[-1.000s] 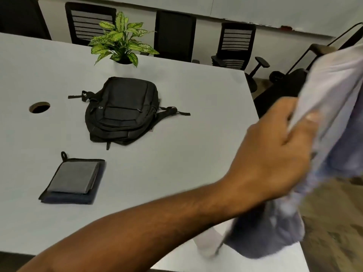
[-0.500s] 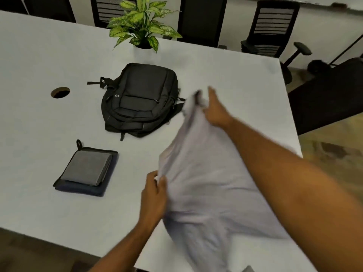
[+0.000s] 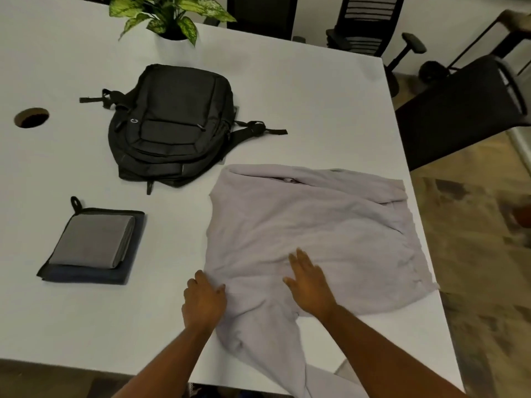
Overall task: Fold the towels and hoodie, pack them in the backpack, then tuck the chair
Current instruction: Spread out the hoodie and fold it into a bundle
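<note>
A pale lilac hoodie [image 3: 321, 225] lies spread on the white table [image 3: 301, 99], near the right edge, with one part hanging over the front edge. My left hand [image 3: 204, 303] rests on its near left edge, fingers curled onto the cloth. My right hand [image 3: 309, 284] lies flat on the hoodie, fingers spread. A black backpack [image 3: 172, 124] lies closed on the table beyond the hoodie, to the left. A folded grey towel [image 3: 93, 242] sits on a folded dark blue towel [image 3: 86, 277] at the near left.
A potted plant [image 3: 169, 15] stands at the table's far side. A round cable hole [image 3: 31, 117] is at the left. A black chair [image 3: 459, 110] stands off the table's right edge, and more chairs [image 3: 365, 24] line the far side.
The hoodie was held up in the air by both hands; now it lies spread on the table. Both hands have come down onto its near part.
</note>
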{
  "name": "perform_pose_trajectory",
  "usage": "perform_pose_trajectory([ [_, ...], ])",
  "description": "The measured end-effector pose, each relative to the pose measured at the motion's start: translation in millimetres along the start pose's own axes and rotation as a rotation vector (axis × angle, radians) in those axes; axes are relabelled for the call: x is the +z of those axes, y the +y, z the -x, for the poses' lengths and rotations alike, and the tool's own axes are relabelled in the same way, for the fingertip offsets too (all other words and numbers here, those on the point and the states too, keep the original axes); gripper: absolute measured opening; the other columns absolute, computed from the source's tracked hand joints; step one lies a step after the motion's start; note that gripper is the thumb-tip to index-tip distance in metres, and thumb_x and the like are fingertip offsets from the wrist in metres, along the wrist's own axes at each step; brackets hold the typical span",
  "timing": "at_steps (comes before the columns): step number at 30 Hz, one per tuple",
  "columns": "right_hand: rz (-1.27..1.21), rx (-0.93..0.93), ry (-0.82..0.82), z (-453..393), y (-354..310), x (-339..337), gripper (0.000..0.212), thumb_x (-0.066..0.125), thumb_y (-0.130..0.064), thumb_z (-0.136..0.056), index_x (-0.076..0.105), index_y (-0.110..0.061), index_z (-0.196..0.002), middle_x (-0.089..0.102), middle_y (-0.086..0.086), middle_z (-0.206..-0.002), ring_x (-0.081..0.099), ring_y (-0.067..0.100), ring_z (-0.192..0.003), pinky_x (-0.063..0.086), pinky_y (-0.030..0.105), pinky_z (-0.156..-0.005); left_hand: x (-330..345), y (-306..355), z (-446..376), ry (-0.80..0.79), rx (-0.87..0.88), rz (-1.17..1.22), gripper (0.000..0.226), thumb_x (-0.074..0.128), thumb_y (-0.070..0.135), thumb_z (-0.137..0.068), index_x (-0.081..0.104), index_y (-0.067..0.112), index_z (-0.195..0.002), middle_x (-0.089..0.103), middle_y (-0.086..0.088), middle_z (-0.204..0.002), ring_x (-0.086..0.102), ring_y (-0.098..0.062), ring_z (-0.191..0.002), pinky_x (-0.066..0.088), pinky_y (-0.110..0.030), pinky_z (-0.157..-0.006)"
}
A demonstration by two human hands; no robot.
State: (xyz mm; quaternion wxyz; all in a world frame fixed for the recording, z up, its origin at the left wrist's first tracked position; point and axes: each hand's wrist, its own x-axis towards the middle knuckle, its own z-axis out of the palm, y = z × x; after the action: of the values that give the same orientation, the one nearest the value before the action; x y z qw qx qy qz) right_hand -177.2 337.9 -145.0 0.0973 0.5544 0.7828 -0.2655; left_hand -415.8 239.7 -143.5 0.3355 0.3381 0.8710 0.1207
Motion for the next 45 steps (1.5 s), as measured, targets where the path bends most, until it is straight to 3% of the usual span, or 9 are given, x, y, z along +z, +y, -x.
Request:
perform_pose_trajectory([
  [5, 0.105, 0.117, -0.056, 54.5, 29.1, 42.8, 0.082, 0.040, -0.057, -0.102, -0.008, -0.026, -0.161, -0.033, 0.004, -0.157, -0.014, 0.022, -0.156, 0.002, 0.048, -0.124, 8.6, -4.7, -4.3, -0.136, -0.155, 0.092, 0.044, 0.063, 0.024, -0.094, 0.039, 0.001, -0.122, 0.062, -0.023, -0.123, 0.061, -0.044, -0.112, 0.049, -0.046, -0.092],
  [10, 0.069, 0.204, -0.086, 76.1, -15.0, 72.4, 0.091, 0.039, -0.068, -0.096, -0.011, -0.027, -0.160, -0.027, 0.012, -0.164, -0.015, 0.028, -0.155, 0.004, 0.052, -0.123, -5.2, -30.8, -10.9, -0.065, -0.169, 0.158, 0.029, 0.052, 0.006, -0.095, 0.042, -0.003, -0.121, 0.058, -0.030, -0.123, 0.059, -0.047, -0.110, 0.049, -0.049, -0.093],
  [15, 0.117, 0.213, -0.081, 86.3, -69.2, 98.9, 0.094, 0.060, -0.074, -0.072, 0.056, -0.013, -0.143, 0.032, 0.026, -0.156, 0.055, 0.039, -0.132, 0.056, 0.051, -0.089, -27.4, -67.1, -19.3, 0.024, -0.197, 0.123, 0.029, 0.051, 0.002, -0.097, 0.043, -0.007, -0.123, 0.055, -0.034, -0.124, 0.057, -0.051, -0.111, 0.046, -0.052, -0.091],
  [19, 0.057, 0.159, 0.152, 89.3, -67.8, 82.0, 0.070, 0.057, -0.063, -0.084, 0.064, -0.012, -0.131, 0.053, 0.021, -0.146, 0.065, 0.030, -0.114, 0.060, 0.040, -0.078, -39.6, -84.9, -26.4, 0.093, -0.247, 0.114, 0.033, 0.050, 0.005, -0.098, 0.043, -0.005, -0.128, 0.052, -0.033, -0.129, 0.054, -0.054, -0.113, 0.045, -0.058, -0.092],
  [25, -0.040, 0.599, 0.227, 94.2, 36.9, 56.2, 0.086, 0.048, -0.060, -0.097, 0.026, -0.002, -0.156, 0.024, 0.026, -0.161, 0.036, 0.043, -0.142, 0.044, 0.056, -0.105, -26.3, -76.1, -22.0, 0.366, 0.154, -0.174, 0.043, 0.064, -0.008, -0.079, 0.053, -0.007, -0.121, 0.052, -0.034, -0.119, 0.053, -0.053, -0.102, 0.048, -0.064, -0.080],
  [29, -0.018, 0.764, 0.033, 119.2, 84.0, 66.0, 0.105, 0.021, -0.081, -0.091, -0.009, -0.007, -0.160, -0.005, 0.016, -0.168, 0.003, 0.031, -0.156, 0.023, 0.058, -0.119, 10.0, -66.2, -13.6, 0.067, 0.594, -0.390, 0.062, 0.054, 0.024, -0.092, 0.044, 0.000, -0.148, 0.038, -0.030, -0.152, 0.046, -0.048, -0.135, 0.047, -0.062, -0.101],
  [33, -0.014, 0.809, -0.028, 144.6, 91.3, 80.0, 0.108, 0.013, -0.086, -0.086, -0.019, -0.011, -0.158, -0.014, 0.016, -0.167, -0.004, 0.030, -0.156, 0.017, 0.060, -0.120, 44.5, -92.9, 6.8, -0.108, 0.544, -0.532, 0.076, 0.003, 0.061, -0.094, -0.017, 0.026, -0.159, -0.027, -0.005, -0.165, -0.018, -0.023, -0.154, -0.001, -0.054, -0.121],
  [39, 0.051, 0.800, 0.046, 151.1, 80.9, 84.3, 0.114, 0.000, -0.088, -0.079, -0.017, -0.008, -0.158, -0.010, 0.023, -0.166, -0.003, 0.036, -0.155, 0.009, 0.056, -0.124, 38.3, -99.8, 14.8, -0.094, 0.558, -0.570, 0.077, 0.003, 0.067, -0.095, -0.021, 0.029, -0.158, -0.027, -0.002, -0.166, -0.018, -0.022, -0.154, -0.004, -0.055, -0.123],
  [45, 0.082, 0.438, 0.047, 128.7, 48.9, 93.9, 0.096, 0.011, -0.083, -0.091, -0.031, -0.024, -0.153, -0.034, 0.010, -0.162, -0.018, 0.028, -0.154, -0.005, 0.056, -0.122, 31.7, -117.6, 20.8, -0.095, 0.592, -0.609, 0.079, 0.017, 0.068, -0.099, -0.018, 0.030, -0.159, -0.025, 0.001, -0.167, -0.019, -0.018, -0.154, -0.006, -0.052, -0.122],
])
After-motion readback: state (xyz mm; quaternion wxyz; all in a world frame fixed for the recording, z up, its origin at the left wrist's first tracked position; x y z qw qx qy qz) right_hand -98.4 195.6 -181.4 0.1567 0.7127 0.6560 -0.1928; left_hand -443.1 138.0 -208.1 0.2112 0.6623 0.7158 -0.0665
